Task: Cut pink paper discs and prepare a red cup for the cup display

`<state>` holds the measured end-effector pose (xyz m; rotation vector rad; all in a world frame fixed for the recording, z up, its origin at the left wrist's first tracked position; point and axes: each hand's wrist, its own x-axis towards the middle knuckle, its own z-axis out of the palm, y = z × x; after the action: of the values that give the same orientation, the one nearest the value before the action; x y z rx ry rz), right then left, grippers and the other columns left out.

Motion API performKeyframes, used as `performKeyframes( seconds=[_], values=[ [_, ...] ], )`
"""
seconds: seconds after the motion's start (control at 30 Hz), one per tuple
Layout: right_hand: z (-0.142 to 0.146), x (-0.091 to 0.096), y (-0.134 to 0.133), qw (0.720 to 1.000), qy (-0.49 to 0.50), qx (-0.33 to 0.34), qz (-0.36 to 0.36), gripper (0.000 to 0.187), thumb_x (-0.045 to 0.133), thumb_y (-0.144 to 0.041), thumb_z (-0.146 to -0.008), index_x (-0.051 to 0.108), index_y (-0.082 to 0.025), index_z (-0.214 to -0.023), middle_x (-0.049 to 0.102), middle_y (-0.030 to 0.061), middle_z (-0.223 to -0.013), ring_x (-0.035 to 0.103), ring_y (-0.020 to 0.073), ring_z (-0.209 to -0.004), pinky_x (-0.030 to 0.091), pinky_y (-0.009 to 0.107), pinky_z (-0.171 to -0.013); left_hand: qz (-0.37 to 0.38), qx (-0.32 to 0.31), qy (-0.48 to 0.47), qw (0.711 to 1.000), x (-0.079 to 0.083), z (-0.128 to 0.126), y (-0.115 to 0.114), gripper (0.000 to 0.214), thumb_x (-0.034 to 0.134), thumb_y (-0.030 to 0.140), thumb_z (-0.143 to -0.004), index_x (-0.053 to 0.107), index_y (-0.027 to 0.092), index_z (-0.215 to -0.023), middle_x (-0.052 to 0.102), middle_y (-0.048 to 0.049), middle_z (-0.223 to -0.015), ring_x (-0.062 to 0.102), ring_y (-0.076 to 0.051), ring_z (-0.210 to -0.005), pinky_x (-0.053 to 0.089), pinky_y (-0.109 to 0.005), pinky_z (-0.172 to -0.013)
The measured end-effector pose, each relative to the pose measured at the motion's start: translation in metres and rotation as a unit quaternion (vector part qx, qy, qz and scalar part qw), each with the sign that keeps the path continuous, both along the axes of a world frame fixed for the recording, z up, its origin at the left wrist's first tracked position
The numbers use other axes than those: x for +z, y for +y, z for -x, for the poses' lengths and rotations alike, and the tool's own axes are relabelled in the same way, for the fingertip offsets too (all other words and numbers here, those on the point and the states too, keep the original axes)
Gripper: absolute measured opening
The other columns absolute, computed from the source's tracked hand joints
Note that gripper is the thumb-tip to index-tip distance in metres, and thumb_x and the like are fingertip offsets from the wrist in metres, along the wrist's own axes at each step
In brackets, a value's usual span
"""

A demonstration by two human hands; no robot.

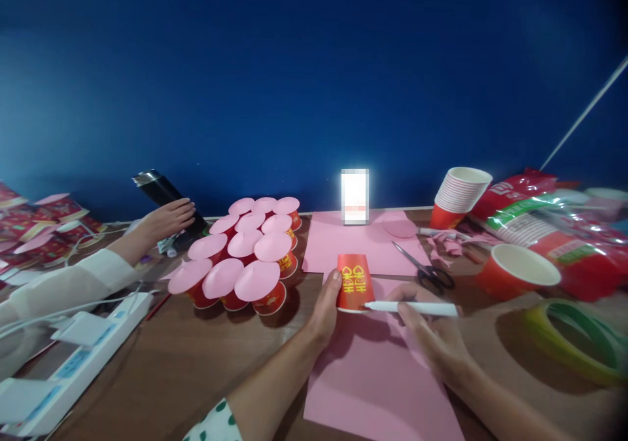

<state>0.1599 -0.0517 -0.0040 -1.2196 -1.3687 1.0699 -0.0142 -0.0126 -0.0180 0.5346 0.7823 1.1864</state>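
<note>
A red paper cup (354,272) with yellow characters stands upside down on a pink paper sheet (377,382), its rim against the paper. My left hand (324,307) is closed around the cup's left side. In my right hand (429,330) is a white marker (417,308), pinched between the fingers, with its tip close to the cup's rim; whether it touches cup or paper I cannot tell. Behind them, black scissors (432,274) lie partly on a second pink sheet (333,241), beside a cut pink circle (400,227).
Several red cups topped with pink paper cones (258,281) stand left of centre. A co-worker's hand (169,222) touches a dark bottle (169,189). A power strip (93,356) lies front left. At right are stacked cups (461,192), a single cup (520,274) and a tape roll (579,339).
</note>
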Motion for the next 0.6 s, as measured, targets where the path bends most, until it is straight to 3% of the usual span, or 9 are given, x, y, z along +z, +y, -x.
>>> performKeyframes(
  seconds=[0.2, 0.6],
  values=[
    [0.002, 0.0012, -0.0001, 1.0, -0.015, 0.007, -0.012, 0.028, 0.051, -0.043, -0.091, 0.065, -0.018, -0.089, 0.048, -0.0023, -0.059, 0.042, 0.0113, -0.052, 0.034, 0.023, -0.047, -0.03, 0.017, 0.034, 0.999, 0.0065, -0.0016, -0.001, 0.039, 0.069, 0.053, -0.079, 0.069, 0.015, -0.09, 0.072, -0.0063, -0.088, 0.065, -0.025, -0.095, 0.046, -0.034, -0.092],
    [0.0013, 0.0033, -0.0002, 0.998, -0.048, 0.024, -0.037, 0.026, 0.05, -0.04, -0.092, 0.064, -0.018, -0.087, 0.05, -0.0019, -0.062, 0.044, 0.0117, -0.054, 0.035, 0.023, -0.048, -0.035, -0.004, 0.051, 0.998, 0.0012, 0.0, 0.0002, 0.044, 0.063, 0.058, -0.082, 0.067, 0.015, -0.091, 0.071, -0.0071, -0.094, 0.064, -0.024, -0.094, 0.044, -0.034, -0.091]
  ],
)
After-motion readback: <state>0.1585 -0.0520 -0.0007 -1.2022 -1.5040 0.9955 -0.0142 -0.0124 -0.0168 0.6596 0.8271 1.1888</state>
